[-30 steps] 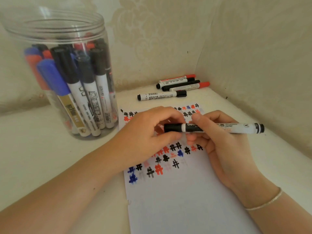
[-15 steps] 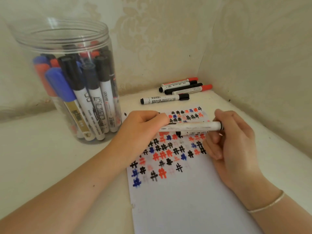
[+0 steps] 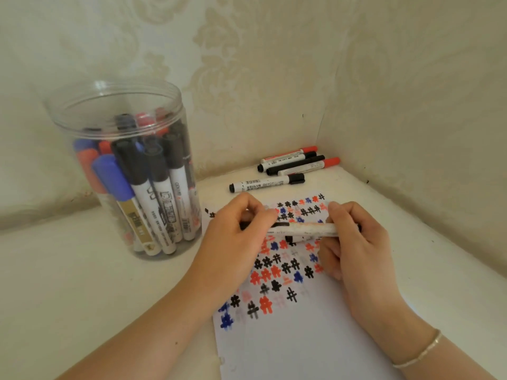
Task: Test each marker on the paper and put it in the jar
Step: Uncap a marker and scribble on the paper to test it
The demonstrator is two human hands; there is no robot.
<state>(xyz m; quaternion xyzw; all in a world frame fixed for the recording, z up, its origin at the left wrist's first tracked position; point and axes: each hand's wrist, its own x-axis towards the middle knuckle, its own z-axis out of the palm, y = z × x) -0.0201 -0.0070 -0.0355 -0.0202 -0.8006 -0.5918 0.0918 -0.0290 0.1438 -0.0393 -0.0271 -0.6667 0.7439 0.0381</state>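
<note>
A white-barrelled marker (image 3: pixel 304 229) is held level above the paper (image 3: pixel 301 338), between both hands. The left hand (image 3: pixel 233 242) is curled with its fingertips pinched on the black end of the marker, where the cap sits; the right hand (image 3: pixel 354 242) is wrapped round the barrel's other end. Whether the cap is being pulled off or pressed on cannot be told from the blurred picture, so the step in hand is judged to be a cap change, either just ahead of a test stroke or just after one.

If the cap is coming off, a fresh mark is called for in the bare lower part of the paper, below the rows of black, red and blue hash marks (image 3: pixel 277 270). If it is going on, the marker is to be carried left and dropped into the jar (image 3: pixel 129 165). The jar is open-topped, clear and already crowded with markers, and it stands on the worktop (image 3: pixel 82 283) just beside the paper's left edge.

Five more markers (image 3: pixel 290 167) lie in the far corner, apparently not yet tested, so the task is judged well along but unfinished.

On the nearest of the five, "BOARD MARKER" can be read upside down along the barrel. Print on the jar's markers and on the held marker is too blurred to read.
</note>
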